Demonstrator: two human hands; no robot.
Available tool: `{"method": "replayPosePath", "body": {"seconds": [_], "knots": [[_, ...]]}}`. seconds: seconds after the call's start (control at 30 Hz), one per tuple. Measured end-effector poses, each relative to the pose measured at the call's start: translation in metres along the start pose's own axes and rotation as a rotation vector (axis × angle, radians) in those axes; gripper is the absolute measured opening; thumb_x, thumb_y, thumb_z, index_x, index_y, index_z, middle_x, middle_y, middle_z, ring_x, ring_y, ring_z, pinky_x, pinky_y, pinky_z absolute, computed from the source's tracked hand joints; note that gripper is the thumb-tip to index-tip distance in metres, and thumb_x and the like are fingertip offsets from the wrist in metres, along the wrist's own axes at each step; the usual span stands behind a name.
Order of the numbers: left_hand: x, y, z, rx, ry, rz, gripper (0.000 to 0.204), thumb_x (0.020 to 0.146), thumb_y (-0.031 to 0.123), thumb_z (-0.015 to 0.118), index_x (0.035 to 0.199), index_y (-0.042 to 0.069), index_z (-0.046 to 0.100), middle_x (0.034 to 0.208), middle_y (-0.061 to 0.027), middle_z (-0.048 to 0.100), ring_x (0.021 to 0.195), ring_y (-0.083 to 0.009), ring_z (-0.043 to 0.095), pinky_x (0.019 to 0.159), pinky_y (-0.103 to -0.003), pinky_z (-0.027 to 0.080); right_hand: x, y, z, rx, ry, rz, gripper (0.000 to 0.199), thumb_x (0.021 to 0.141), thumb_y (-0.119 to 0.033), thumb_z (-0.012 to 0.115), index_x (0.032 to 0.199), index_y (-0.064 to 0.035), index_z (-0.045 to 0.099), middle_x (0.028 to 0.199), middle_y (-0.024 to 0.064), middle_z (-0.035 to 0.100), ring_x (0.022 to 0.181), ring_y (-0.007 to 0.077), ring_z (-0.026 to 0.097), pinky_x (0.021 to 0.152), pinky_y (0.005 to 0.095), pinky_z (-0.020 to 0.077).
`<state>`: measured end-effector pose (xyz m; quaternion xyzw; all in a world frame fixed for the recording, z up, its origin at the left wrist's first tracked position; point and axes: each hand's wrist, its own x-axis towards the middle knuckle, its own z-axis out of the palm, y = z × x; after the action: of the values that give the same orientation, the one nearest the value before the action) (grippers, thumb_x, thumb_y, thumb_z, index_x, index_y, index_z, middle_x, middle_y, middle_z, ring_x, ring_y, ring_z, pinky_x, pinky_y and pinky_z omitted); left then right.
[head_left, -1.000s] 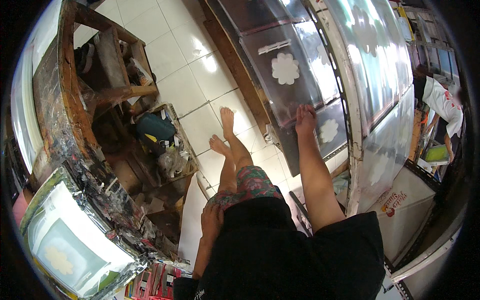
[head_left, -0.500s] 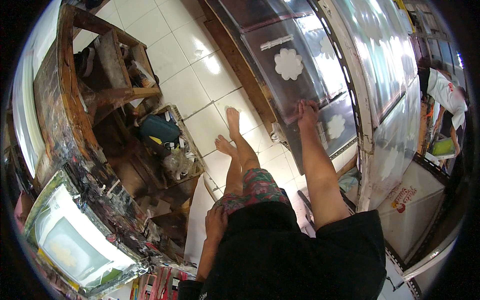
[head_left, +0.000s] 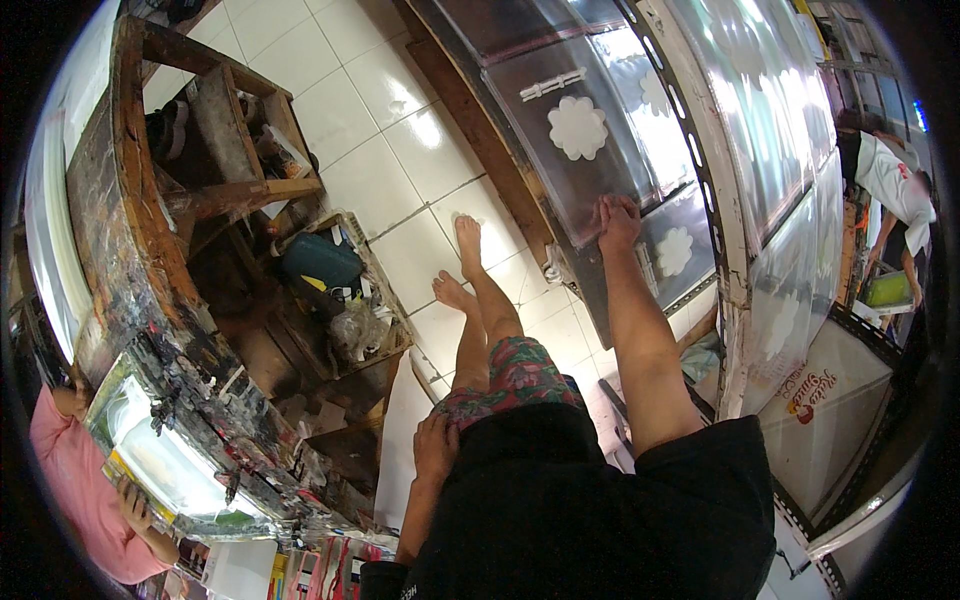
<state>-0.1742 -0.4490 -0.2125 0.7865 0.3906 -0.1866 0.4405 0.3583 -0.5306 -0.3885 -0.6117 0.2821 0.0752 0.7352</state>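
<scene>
Glossy printing screen (head_left: 560, 120) steadied under the flat, open right hand (head_left: 618, 222); left hand (head_left: 436, 447) rests relaxed on the thigh, holding nothing.

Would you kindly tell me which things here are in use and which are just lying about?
In use:
- right hand, flat on the grey printing screen with flower shapes
- left hand, resting on the patterned shorts

Lying about:
- paint-stained wooden bench
- teal bag
- crate
</scene>
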Motion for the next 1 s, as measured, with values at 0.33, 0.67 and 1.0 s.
{"method": "replayPosePath", "body": {"seconds": [0.33, 0.67, 1.0], "knots": [[0.009, 0.006, -0.008, 0.005, 0.042, 0.039, 0.029, 0.09, 0.016, 0.065, 0.115, 0.001, 0.066, 0.117, -0.0192, 0.065, 0.108, -0.0396, 0.061, 0.094, -0.049, 0.048, 0.002, 0.004, -0.041, -1.05, 0.134, -0.608, 0.024, 0.088, -0.011, 0.067, 0.11, -0.0002, 0.07, 0.109, 0.0206, 0.068, 0.108, 0.035, 0.064, 0.094, 0.0441, 0.0511], [0.031, 0.047, -0.068, -0.082, 0.147, 0.068, 0.031, 0.091, 0.017, 0.064, 0.119, 0.004, 0.064, 0.117, -0.0181, 0.066, 0.11, -0.038, 0.062, 0.096, -0.048, 0.05, -0.081, 0.038, -0.048, -1.031, -0.255, -0.634, 0.03, 0.089, -0.006, 0.06, 0.117, 0.0018, 0.065, 0.108, 0.0165, 0.069, 0.098, 0.0304, 0.065, 0.089, 0.0405, 0.0508], [0.073, 0.096, -0.186, -0.255, 0.518, 0.207, 0.03, 0.096, 0.019, 0.063, 0.118, -0.002, 0.064, 0.122, -0.021, 0.064, 0.115, -0.0407, 0.06, 0.099, -0.045, 0.048, -0.215, 0.025, 0.1, -1.249, -1.098, -0.405, 0.033, 0.087, -0.013, 0.062, 0.117, -0.0011, 0.068, 0.116, 0.0232, 0.068, 0.113, 0.0397, 0.064, 0.099, 0.0435, 0.0492]]}}
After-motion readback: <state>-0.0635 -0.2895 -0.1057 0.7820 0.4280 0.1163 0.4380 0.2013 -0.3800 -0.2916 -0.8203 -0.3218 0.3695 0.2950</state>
